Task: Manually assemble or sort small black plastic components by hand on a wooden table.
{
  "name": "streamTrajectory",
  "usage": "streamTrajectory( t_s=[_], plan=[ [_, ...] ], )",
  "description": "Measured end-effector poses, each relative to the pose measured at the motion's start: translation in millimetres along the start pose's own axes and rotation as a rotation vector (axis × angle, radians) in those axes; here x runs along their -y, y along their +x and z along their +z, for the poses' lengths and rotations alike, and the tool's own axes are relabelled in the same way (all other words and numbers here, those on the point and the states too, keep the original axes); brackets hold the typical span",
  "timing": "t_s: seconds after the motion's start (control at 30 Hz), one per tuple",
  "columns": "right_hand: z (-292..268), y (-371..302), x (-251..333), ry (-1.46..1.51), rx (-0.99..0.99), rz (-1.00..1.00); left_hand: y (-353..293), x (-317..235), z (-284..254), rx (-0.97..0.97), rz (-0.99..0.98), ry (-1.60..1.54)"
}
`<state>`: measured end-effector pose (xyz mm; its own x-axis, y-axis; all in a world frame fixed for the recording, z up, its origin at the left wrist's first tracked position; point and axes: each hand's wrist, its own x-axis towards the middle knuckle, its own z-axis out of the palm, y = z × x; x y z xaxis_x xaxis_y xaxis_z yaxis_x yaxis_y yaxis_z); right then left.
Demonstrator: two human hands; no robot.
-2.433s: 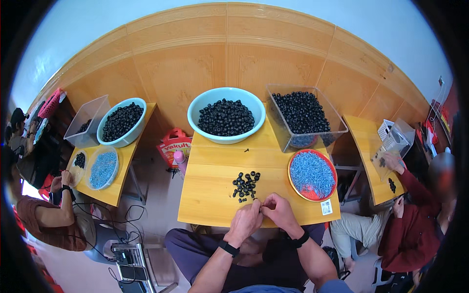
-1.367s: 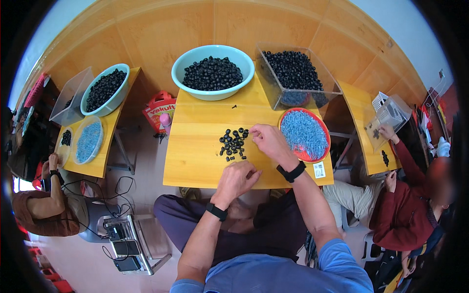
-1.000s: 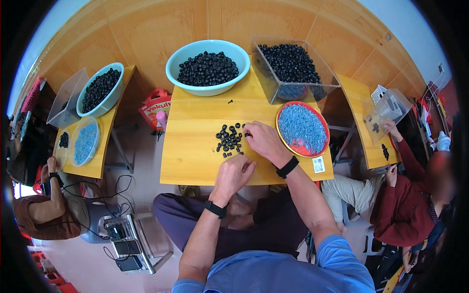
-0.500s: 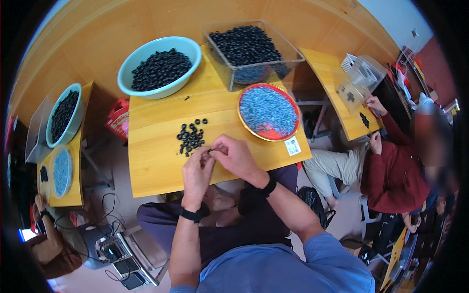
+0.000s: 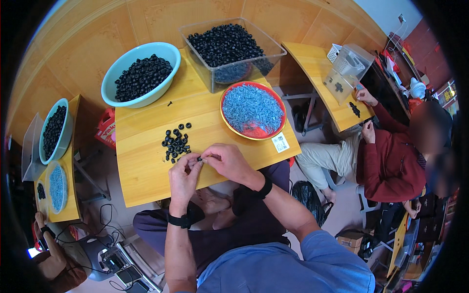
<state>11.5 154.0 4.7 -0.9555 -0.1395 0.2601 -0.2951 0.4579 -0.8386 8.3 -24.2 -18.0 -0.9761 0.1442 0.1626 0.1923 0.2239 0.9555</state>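
Grip pinching: left hand and right hand together on small black piece, above table, just beside loose black parts; fingertip slip could drop it among them.

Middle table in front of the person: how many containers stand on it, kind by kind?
Light blue bowl with black pieces: 1
Clear box with black pieces: 1
Round red tray with blue pieces: 1
Total: 3

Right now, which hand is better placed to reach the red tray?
Likely the right hand: it lies nearer the red tray; the left hand is farther, beside the loose black pieces.
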Motion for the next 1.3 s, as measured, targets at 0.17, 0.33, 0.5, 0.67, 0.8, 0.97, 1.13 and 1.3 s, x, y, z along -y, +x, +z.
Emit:
streamTrajectory(
  t_s=[0.17, 0.33, 0.5, 0.67, 0.8, 0.97, 1.13, 1.3],
  plan=[
    [-49, 4, 3, -0.185, -0.173, 0.021, -1, 1, -1, -0.008, -0.012, 0.019],
    [-109, 9, -15, -0.655, -0.093, 0.092, -1, -3, 0, -0.012, 0.021, 0.032],
    [-115, 3, -36, -0.715, -0.030, 0.166, -1, -5, 1, -0.001, 0.028, 0.059],
    [-121, 3, -28, -0.631, -0.108, 0.153, -1, -5, 0, -0.010, 0.033, 0.066],
    [-122, 3, -38, -0.716, -0.069, 0.173, 0, -4, 2, -0.013, 0.026, 0.062],
    [-122, 2, -36, -0.723, -0.068, 0.191, -1, -3, 2, -0.018, 0.041, 0.054],
    [-123, 6, -30, -0.741, -0.003, 0.246, -1, -2, 0, -0.011, 0.016, 0.042],
    [-125, 9, -35, -0.709, -0.063, 0.202, -1, -4, 1, -0.009, 0.030, 0.044]
  ],
)
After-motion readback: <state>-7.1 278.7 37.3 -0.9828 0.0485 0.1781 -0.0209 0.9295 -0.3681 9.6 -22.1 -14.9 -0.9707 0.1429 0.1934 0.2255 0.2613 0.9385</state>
